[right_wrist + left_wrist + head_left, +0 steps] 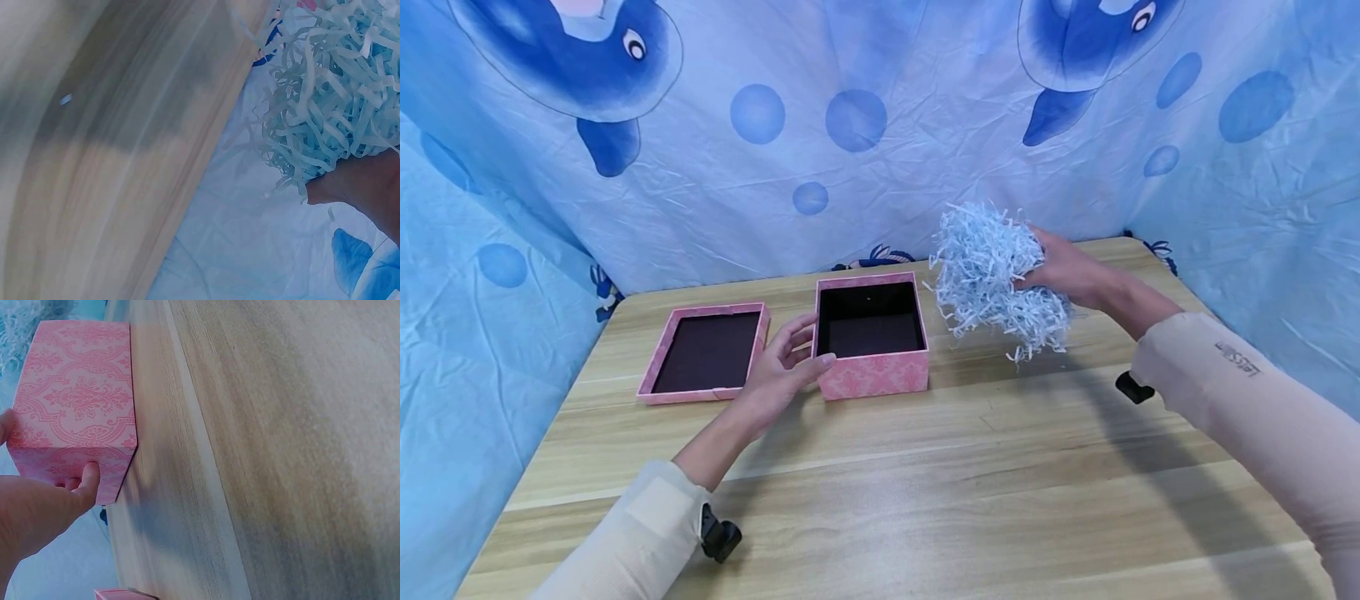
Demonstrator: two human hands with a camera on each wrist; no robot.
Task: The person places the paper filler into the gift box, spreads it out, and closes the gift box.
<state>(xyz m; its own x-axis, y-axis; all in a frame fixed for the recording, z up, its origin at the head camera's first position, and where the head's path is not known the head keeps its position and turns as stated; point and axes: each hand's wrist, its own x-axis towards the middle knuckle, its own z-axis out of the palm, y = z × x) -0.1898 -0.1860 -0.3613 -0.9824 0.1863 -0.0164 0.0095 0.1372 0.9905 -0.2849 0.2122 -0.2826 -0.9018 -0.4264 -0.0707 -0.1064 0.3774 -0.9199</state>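
My right hand grips a big fluffy bunch of pale blue shredded paper, held above the table to the right of the box. In the right wrist view the shredded paper hides most of the fingers. A pink patterned box stands upright with its top uncovered, showing a dark, empty inside. Against its left side rests my left hand, the thumb at the front left corner of the rim. The left wrist view has fingertips touching the wall of the box.
The matching pink lid lies with its dark inside up, left of the box and close to my left hand. All stands on a wooden table. Behind hangs a blue curtain with whale pictures. A small scrap lies on the wood.
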